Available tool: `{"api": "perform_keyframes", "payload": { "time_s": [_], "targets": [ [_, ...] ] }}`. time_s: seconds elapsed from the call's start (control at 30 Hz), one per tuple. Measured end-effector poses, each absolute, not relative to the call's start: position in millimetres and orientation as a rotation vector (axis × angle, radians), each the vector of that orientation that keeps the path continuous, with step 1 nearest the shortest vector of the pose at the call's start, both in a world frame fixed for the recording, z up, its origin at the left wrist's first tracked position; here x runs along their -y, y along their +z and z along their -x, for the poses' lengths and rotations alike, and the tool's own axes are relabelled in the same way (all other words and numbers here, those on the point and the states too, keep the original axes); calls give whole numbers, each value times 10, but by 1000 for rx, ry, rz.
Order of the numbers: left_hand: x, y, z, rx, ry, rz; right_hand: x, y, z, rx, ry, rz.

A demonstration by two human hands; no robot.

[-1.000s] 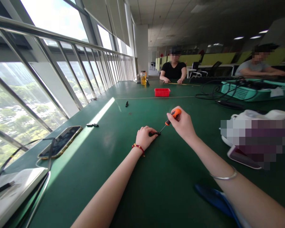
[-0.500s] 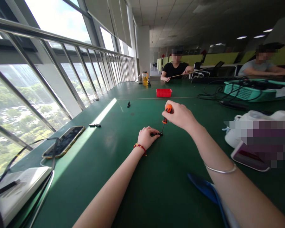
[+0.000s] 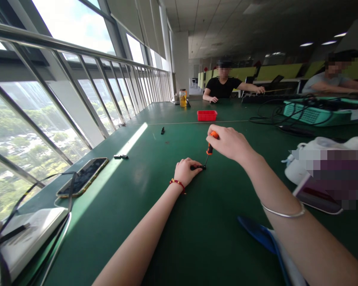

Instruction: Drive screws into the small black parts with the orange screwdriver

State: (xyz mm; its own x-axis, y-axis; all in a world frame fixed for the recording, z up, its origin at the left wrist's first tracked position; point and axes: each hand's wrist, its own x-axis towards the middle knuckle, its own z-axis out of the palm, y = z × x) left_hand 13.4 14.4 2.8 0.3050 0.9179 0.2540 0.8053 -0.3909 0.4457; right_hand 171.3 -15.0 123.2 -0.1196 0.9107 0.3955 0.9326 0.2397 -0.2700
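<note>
right hand (image 3: 229, 143) is gripping the screwdriver (image 3: 209, 149), fingers closed round its handle, while left hand (image 3: 185, 171) is pinching the black part (image 3: 199, 167) on the table (image 3: 107, 222), well in from the left edge. good work is probably depending on a firm pinch, light, even pressure and left fingertips out of the tip's path. right wrist is arching over the handle, its forearm slanting; left forearm is lying lower

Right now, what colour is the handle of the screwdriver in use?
The screwdriver handle is orange and black, seen best in the head view.
</note>
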Motion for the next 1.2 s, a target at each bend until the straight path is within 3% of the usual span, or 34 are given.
{"api": "perform_keyframes", "payload": {
  "time_s": [1.2],
  "targets": [
    [-130, 39, -144, -1578, 688, -2318, 150, 1212, -1726, 1915, -128, 1760]
  ]
}}
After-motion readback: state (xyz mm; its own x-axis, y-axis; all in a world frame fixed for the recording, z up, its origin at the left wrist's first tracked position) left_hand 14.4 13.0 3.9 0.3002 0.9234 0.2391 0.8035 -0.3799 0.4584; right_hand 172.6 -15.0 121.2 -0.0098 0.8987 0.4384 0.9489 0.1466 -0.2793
